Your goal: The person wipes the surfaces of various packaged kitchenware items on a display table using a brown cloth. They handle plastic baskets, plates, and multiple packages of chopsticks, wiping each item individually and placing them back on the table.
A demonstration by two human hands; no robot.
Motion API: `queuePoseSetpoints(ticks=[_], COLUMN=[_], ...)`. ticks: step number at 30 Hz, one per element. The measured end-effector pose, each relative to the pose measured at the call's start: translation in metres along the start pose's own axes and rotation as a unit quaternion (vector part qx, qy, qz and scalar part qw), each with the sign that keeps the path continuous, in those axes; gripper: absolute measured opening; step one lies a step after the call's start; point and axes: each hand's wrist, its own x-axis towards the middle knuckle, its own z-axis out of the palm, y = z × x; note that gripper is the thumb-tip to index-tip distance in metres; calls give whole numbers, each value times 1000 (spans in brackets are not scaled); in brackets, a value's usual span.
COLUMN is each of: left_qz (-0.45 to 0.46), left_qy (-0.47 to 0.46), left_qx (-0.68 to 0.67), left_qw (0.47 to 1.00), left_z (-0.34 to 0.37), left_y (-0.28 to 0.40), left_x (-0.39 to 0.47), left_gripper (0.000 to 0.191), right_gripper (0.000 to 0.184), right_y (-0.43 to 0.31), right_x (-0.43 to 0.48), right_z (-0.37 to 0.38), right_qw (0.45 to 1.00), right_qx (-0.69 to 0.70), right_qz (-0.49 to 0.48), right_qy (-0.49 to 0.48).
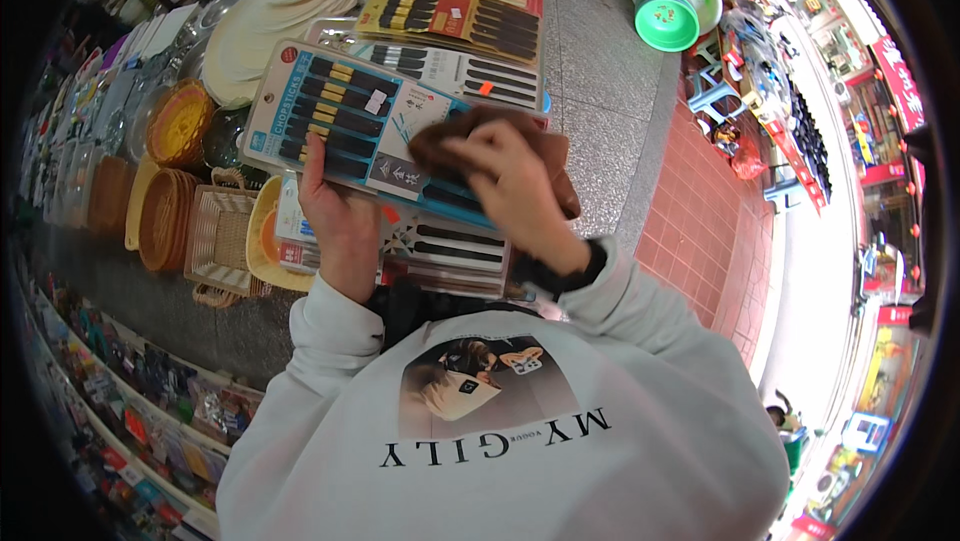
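My left hand (pixel 337 229) grips the lower edge of a blue chopstick package (pixel 409 117), thumb over its front. The package is tilted and holds dark chopsticks with gold-coloured bands under clear plastic. A brown cloth (pixel 480 137), blurred, lies bunched against the package's right part, with my right hand (pixel 510 181) closed on it. Below and behind are more chopstick packs (pixel 457 248), one with black chopsticks on white card. A yellow chopstick pack (pixel 457 19) lies farther up on the stack.
Left of the packs stand a white wicker basket (pixel 221 241), brown oval baskets (pixel 166 222), a yellow round basket (pixel 180 123) and pale oval plates (pixel 247 45). A green basin (pixel 666 21) is at the upper right. Crowded shelves run along the lower left.
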Motion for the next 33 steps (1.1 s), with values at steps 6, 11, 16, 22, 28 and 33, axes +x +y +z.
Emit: queuePoseSetpoints(ticks=[6,11,16,22,28,33], left_qz=[-26,-72,-44,-51,-34,-45], left_qy=[43,56,29,41,37,-3], left_qx=[10,1,8,-5,25,108], left_qw=[999,996,999,998,998,993], left_z=[-8,-6,2,-14,-11,-4], left_y=[-4,-10,-15,-8,-11,4], left_x=[4,2,-8,-2,3,-1], left_gripper=[42,42,44,40,38,40], right_gripper=[38,34,31,29,30,34], right_y=[-17,-16,-1,1,-14,-29], right_x=[-45,0,61,-5,-35,18], right_z=[19,-21,5,38,-8,-30], right_qw=[981,976,993,988,958,987], right_qx=[118,153,109,54,73,62], right_qz=[10,9,-37,-74,16,-52], right_qy=[-154,-157,-40,-128,-276,-142])
